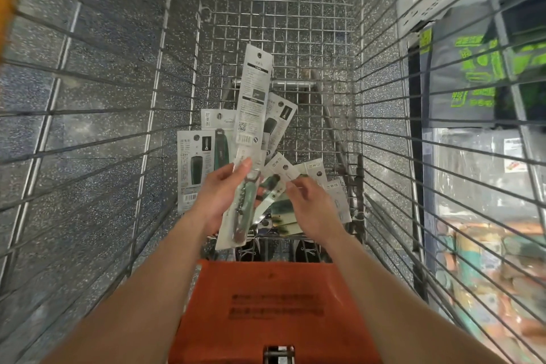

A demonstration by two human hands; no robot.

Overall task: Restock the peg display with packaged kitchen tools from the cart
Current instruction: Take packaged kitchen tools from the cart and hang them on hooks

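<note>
Orange flap: the cart's orange flap (274, 304) with dark printed text lies nearest the camera, between the two bare forearms that reach forward over it.
Shoes: dark laced shoes (251, 251) show through the wire just past the flap.
Left hand: the left hand (220, 195) is curled round the lower half of a corkscrew pack (251, 103), with the thumb lying along the pack's near edge.
Corkscrew pack: a long, narrow carded pack held lifted above the others. It runs from below the left hand's palm up and away, leaning slightly right. Its hang hole is at the far end and its barcode just beyond the thumb. The corkscrew shows through clear plastic at the hand's right side.
Right hand: the right hand (313, 207) pinches the corner of a small pack (280, 170) between thumb and forefinger, the other fingers loosely bent.
Small pack: it lies just right of the corkscrew pack, at the right hand's fingertips, atop other cards.
Loose packs: more loose packs (195, 162) lie fanned on the basket bottom, left of, beyond and right of both hands.
Cart: the wire cart (280, 9) walls rise on all sides.
Floor: speckled grey floor (88, 68) shows through the mesh.
Shelf: a shelf (472, 68) of goods stands beyond the right wall, blurred.
</note>
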